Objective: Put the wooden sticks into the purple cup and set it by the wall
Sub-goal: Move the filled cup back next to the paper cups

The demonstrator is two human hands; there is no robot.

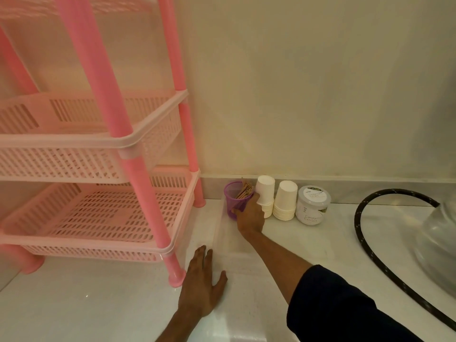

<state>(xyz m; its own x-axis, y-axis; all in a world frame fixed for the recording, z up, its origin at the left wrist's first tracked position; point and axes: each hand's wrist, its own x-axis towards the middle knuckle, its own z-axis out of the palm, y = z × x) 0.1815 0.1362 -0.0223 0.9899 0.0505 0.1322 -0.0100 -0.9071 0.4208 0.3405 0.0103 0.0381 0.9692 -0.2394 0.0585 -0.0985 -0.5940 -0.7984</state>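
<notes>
The purple mesh cup [232,196] stands upright on the white counter close to the wall, just right of the pink rack's foot. A bundle of wooden sticks [244,190] leans inside it, tips above the rim. My right hand [249,213] is stretched out and wrapped around the cup's right side. My left hand [202,282] lies flat on the counter nearer to me, fingers spread, resting on the edge of a clear plastic tray [246,255].
A pink tiered basket rack [103,149] fills the left. Two stacks of white paper cups [285,201] and a white jar [313,204] line the wall to the right of the cup. A black hose [365,233] curves at right beside a clear lid [439,245].
</notes>
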